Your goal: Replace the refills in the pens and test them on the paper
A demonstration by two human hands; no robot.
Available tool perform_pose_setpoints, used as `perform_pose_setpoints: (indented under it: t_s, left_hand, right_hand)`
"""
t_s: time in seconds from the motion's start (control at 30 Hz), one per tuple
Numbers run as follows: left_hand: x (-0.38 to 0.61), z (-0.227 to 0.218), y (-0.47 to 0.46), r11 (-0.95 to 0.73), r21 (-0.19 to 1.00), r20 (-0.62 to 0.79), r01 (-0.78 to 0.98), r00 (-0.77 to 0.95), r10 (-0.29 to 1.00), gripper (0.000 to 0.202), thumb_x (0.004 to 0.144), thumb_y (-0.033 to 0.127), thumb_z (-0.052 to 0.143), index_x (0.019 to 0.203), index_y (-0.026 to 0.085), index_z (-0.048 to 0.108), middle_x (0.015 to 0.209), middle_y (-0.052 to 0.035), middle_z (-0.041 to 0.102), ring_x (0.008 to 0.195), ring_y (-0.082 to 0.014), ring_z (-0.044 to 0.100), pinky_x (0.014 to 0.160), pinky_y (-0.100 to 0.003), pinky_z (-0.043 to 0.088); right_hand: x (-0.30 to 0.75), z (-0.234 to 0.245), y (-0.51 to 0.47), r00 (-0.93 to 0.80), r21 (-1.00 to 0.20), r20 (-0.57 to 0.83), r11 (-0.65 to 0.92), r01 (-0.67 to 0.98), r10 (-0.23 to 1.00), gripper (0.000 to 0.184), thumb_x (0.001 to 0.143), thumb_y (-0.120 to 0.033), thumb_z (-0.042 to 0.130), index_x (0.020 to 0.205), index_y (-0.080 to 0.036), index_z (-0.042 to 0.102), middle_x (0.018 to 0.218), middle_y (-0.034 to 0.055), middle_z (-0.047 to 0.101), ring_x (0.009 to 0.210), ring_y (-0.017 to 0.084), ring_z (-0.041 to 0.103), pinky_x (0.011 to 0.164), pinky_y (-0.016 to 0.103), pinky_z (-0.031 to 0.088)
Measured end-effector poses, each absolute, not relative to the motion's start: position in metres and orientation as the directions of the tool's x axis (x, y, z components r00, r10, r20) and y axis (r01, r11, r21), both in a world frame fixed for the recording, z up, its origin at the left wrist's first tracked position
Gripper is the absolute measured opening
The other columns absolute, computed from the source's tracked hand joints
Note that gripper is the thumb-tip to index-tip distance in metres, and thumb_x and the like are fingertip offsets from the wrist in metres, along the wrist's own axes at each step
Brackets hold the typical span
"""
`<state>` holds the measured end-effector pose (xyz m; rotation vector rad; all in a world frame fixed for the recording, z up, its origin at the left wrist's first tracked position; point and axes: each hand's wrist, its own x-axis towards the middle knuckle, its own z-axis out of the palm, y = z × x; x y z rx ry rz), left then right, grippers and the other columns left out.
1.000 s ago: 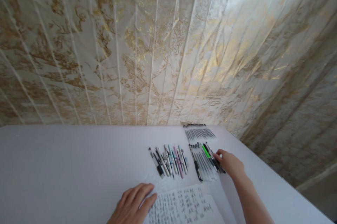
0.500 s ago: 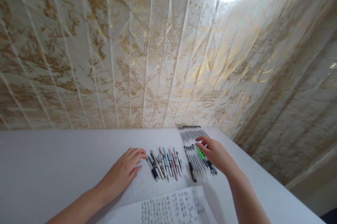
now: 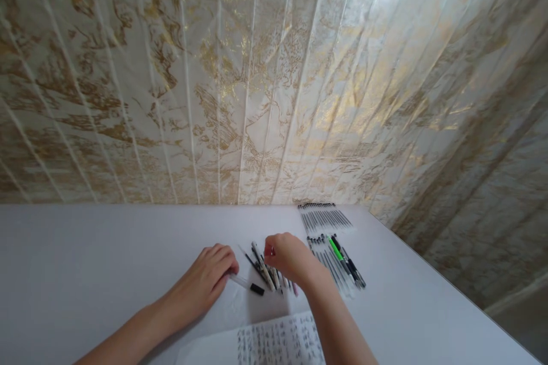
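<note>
Left hand (image 3: pixel 214 268): fingers bent inward, the far end of a clear pen (image 3: pixel 244 281) being pinched between thumb and fingers. The pen is slanted across the table, its black end (image 3: pixel 257 289) directed toward the right and slightly toward the wearer. Whether that end is rested on the surface or held just above it cannot be told.

Right hand (image 3: pixel 289 256): held over the middle of the pen cluster (image 3: pixel 264 273), fingers curled, thumb and forefinger brought close together. Whether anything is gripped cannot be told; the fingertips are partly hidden. The right part of the cluster is covered by the hand and wrist; only a pink tip (image 3: pixel 295 289) is seen below. At the left of the cluster, dark and pale pens are laid at a slant, some crossed or touching.

To the right of the right hand, a set of thin rods (image 3: pixel 331 265) with dark upper ends is laid side by side. Beside these, a bright green pen (image 3: pixel 335 248) and black pens (image 3: pixel 357 275) are placed. Behind, near the wall, a second row of rods (image 3: pixel 325 218) is evenly spaced.

Nearest the wearer, a handwritten sheet (image 3: pixel 274 342) is partly overlapped by the right forearm. All is supported by a white table (image 3: pixel 107 256), backed by a gold-patterned wall covering (image 3: pixel 214 96).
</note>
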<state>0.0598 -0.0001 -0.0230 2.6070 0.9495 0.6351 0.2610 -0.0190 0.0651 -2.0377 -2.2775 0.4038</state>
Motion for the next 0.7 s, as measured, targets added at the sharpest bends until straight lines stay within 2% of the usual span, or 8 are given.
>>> perform_pose_setpoints:
  t_s: [0.1,0.23,0.33,0.4,0.47,0.6,0.7]
  left_hand:
    - [0.052,-0.02,0.002,-0.757,0.421,0.279,0.499,0.723,0.632,0.016,0.089,0.016,0.038,0.085,0.022,0.052,0.09,-0.0024,0.059,0.088,-0.0199,0.05,0.083,-0.036,0.036]
    - [0.041,-0.017,0.01,-0.737,0.474,0.319,0.481,0.687,0.653,0.019,0.093,0.024,0.033,0.087,0.022,0.051,0.084,-0.0008,0.061,0.083,-0.0185,0.053,0.088,-0.037,0.036]
    - [0.035,-0.017,0.013,-0.613,0.616,0.356,0.495,0.52,0.777,0.022,0.093,0.032,0.029,0.09,0.023,0.049,0.082,-0.0007,0.06,0.082,-0.0188,0.054,0.082,-0.034,0.041]
    - [0.033,-0.017,0.014,-0.505,0.727,0.344,0.465,0.389,0.854,0.023,0.093,0.037,0.03,0.094,0.024,0.049,0.085,-0.0003,0.06,0.082,-0.018,0.056,0.079,-0.031,0.045]
    - [0.034,-0.016,0.012,-0.434,0.785,0.319,0.443,0.312,0.895,0.022,0.091,0.041,0.034,0.097,0.025,0.049,0.086,0.0009,0.06,0.081,-0.0171,0.056,0.077,-0.029,0.046]
    - [0.039,-0.011,0.006,-0.406,0.791,0.281,0.457,0.318,0.905,0.026,0.09,0.046,0.035,0.092,0.025,0.05,0.078,0.0028,0.056,0.073,-0.0161,0.053,0.07,-0.027,0.046]
    - [0.041,-0.011,0.004,-0.426,0.784,0.284,0.451,0.349,0.893,0.029,0.091,0.047,0.033,0.09,0.024,0.051,0.076,0.0021,0.054,0.074,-0.0166,0.052,0.072,-0.028,0.045]
  right_hand:
    - [0.252,0.057,-0.022,-0.169,-0.209,-0.169,0.132,0.969,0.971,0.018,0.075,-0.015,0.058,0.083,-0.02,0.073,0.084,0.0064,0.073,0.079,0.019,0.066,0.061,0.023,0.04]
    - [0.24,0.044,-0.021,-0.106,-0.055,-0.122,0.1,0.993,0.987,0.018,0.077,-0.016,0.057,0.087,-0.016,0.072,0.088,0.0124,0.072,0.086,0.025,0.067,0.066,0.028,0.045]
    - [0.234,0.037,-0.019,-0.083,0.008,-0.083,0.084,0.996,0.993,0.02,0.078,-0.017,0.057,0.091,-0.014,0.071,0.089,0.0149,0.072,0.086,0.027,0.068,0.068,0.031,0.048]
    - [0.232,0.036,-0.02,-0.081,0.025,-0.09,0.084,0.996,0.993,0.021,0.078,-0.014,0.056,0.093,-0.014,0.071,0.09,0.0151,0.072,0.085,0.026,0.068,0.069,0.032,0.05]
    - [0.231,0.037,-0.021,-0.078,0.033,-0.111,0.082,0.996,0.991,0.023,0.078,-0.012,0.055,0.095,-0.014,0.071,0.093,0.0152,0.072,0.086,0.025,0.068,0.07,0.032,0.05]
    - [0.226,0.036,-0.023,-0.082,0.036,-0.139,0.088,0.995,0.987,0.026,0.077,-0.011,0.054,0.097,-0.014,0.07,0.094,0.0149,0.072,0.09,0.025,0.068,0.071,0.032,0.049]
    - [0.222,0.037,-0.024,-0.079,0.009,-0.153,0.081,0.997,0.985,0.025,0.075,-0.016,0.055,0.094,-0.014,0.071,0.09,0.0155,0.072,0.088,0.025,0.068,0.07,0.031,0.048]
